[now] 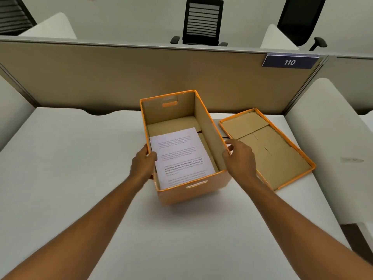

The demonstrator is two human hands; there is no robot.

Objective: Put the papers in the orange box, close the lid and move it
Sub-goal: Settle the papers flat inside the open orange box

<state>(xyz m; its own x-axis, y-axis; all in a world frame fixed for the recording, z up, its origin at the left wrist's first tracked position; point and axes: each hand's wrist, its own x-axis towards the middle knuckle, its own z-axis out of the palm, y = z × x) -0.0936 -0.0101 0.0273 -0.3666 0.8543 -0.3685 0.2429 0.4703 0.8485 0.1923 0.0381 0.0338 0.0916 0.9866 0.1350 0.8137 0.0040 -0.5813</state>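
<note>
The orange box (201, 118) stands open on the white desk, brown cardboard inside. A stack of printed white papers (181, 156) lies flat on its floor, toward the near left. My left hand (142, 163) grips the box's left wall near the front corner, thumb over the rim. My right hand (240, 156) is at the right wall's outer side, fingers spread; whether it touches the wall is unclear. The lid (268, 150) lies upside down on the desk right of the box, just beyond my right hand.
The white desk (70, 168) spreads left and toward me. A tan partition (121, 77) with a "110" sign (289, 62) rises right behind the box. White side dividers (331, 138) flank the desk. Black office chairs (201, 21) stand beyond the partition.
</note>
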